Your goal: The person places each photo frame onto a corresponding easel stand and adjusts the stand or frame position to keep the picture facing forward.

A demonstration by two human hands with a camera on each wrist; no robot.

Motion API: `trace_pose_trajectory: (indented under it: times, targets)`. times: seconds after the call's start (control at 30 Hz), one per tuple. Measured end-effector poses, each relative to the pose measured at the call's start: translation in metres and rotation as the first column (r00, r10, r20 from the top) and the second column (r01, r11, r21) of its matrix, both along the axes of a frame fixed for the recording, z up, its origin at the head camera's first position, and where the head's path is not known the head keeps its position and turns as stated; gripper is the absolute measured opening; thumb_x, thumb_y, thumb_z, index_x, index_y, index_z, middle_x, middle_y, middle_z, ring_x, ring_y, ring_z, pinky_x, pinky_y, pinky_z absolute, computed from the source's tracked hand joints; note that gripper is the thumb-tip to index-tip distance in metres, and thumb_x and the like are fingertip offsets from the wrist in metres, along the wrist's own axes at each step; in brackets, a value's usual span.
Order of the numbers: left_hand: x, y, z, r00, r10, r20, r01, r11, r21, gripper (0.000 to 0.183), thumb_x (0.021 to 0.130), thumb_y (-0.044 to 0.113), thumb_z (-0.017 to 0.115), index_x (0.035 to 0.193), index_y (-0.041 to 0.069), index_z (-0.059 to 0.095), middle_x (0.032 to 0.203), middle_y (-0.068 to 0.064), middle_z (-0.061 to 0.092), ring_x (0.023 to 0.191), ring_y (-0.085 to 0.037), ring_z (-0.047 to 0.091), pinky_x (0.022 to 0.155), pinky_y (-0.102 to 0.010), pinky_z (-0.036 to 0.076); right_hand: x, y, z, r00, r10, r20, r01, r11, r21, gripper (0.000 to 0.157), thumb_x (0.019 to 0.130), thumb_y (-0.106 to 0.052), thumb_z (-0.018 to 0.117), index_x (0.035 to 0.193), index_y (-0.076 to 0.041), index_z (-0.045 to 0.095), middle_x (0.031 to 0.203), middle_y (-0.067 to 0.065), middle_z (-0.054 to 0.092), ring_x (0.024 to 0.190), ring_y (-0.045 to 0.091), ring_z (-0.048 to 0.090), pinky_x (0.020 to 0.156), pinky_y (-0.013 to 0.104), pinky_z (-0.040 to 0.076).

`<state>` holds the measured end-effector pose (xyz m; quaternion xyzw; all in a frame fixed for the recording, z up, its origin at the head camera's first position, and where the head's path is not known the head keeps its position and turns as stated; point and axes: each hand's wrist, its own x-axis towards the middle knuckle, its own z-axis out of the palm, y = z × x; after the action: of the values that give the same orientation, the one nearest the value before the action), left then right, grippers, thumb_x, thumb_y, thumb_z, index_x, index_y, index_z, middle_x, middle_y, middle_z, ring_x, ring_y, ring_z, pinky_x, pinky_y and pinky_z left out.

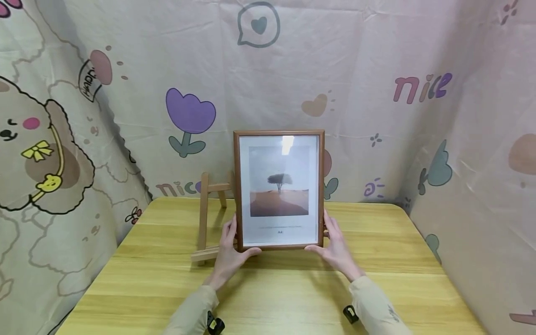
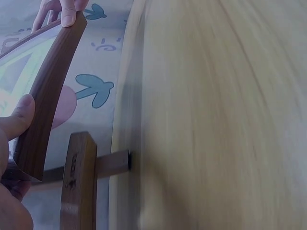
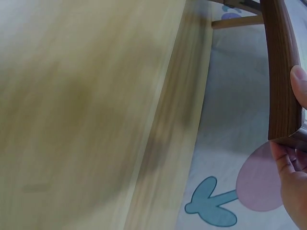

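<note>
A brown wooden picture frame (image 1: 279,186) stands upright in the middle of the head view, facing me, with a lone tree printed on its white sheet. My left hand (image 1: 229,258) grips its lower left corner, thumb on the front edge and fingers round the side and back. At the lower right corner, my right hand (image 1: 338,255) holds it the same way. Both wrist views show the frame's bottom edge raised off the table. Behind and to the left, a small wooden easel (image 1: 203,214) stands on the table, its right part hidden by the frame.
The wood-grain table (image 1: 293,293) reaches back to a patterned cloth (image 1: 356,56) hanging behind it. More cloth hangs along the left and right sides. Black wrist straps (image 1: 215,323) show at both sleeves.
</note>
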<state>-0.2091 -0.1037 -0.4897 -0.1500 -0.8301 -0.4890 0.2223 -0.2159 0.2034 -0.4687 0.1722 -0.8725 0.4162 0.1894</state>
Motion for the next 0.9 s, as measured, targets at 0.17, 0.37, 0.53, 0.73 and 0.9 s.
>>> trace_pose_trajectory:
  times: [0.17,0.37,0.53,0.73,0.9]
  targets:
    - [0.002,-0.011,0.002,1.0,0.018,-0.014,-0.018,1.0,-0.003,0.122,0.067,0.02,0.094,0.162,0.01,0.019,0.142,-0.017,0.044,0.127,-0.027,0.051,0.11,-0.016,0.038,-0.003,-0.011,0.002,1.0,0.007,0.015,-0.007,1.0,0.006,0.124,0.064,-0.015,0.094,0.161,-0.002,0.017,0.139,0.028,0.047,0.113,0.042,0.061,0.097,0.051,0.055]
    - [0.003,-0.024,0.003,0.997,0.037,-0.068,-0.037,0.999,-0.001,0.123,0.064,0.015,0.095,0.162,0.008,0.019,0.14,-0.021,0.045,0.121,-0.021,0.048,0.102,0.002,0.026,-0.008,-0.024,0.006,0.999,0.029,0.018,-0.029,0.999,0.014,0.123,0.067,-0.022,0.093,0.161,-0.002,0.016,0.136,0.022,0.048,0.115,0.035,0.059,0.099,0.048,0.055]
    - [0.004,-0.036,0.006,0.993,0.06,-0.1,-0.061,0.998,-0.009,0.124,0.063,0.013,0.095,0.161,0.008,0.019,0.14,-0.024,0.045,0.12,-0.016,0.045,0.101,0.003,0.025,-0.013,-0.036,0.009,0.998,0.067,-0.018,-0.067,0.998,0.001,0.123,0.066,-0.021,0.093,0.161,-0.002,0.017,0.132,0.019,0.05,0.111,0.027,0.06,0.092,0.039,0.058]
    - [0.005,-0.051,0.008,0.99,0.069,-0.124,-0.07,0.998,-0.002,0.126,0.062,0.008,0.094,0.162,0.01,0.018,0.139,-0.024,0.044,0.117,-0.005,0.042,0.095,0.001,0.029,-0.017,-0.052,0.013,0.995,0.092,-0.023,-0.092,0.996,-0.003,0.124,0.065,-0.018,0.094,0.161,-0.004,0.017,0.134,0.019,0.05,0.109,0.027,0.06,0.092,0.038,0.058]
    - [0.003,-0.064,0.006,0.985,0.063,-0.158,-0.06,0.998,0.022,0.126,0.06,0.002,0.094,0.162,0.01,0.019,0.139,-0.025,0.045,0.119,0.004,0.039,0.099,0.0,0.03,-0.023,-0.064,0.013,0.993,0.113,-0.017,-0.113,0.994,0.0,0.125,0.064,-0.016,0.094,0.161,-0.005,0.017,0.134,0.018,0.05,0.106,0.026,0.061,0.092,0.038,0.058]
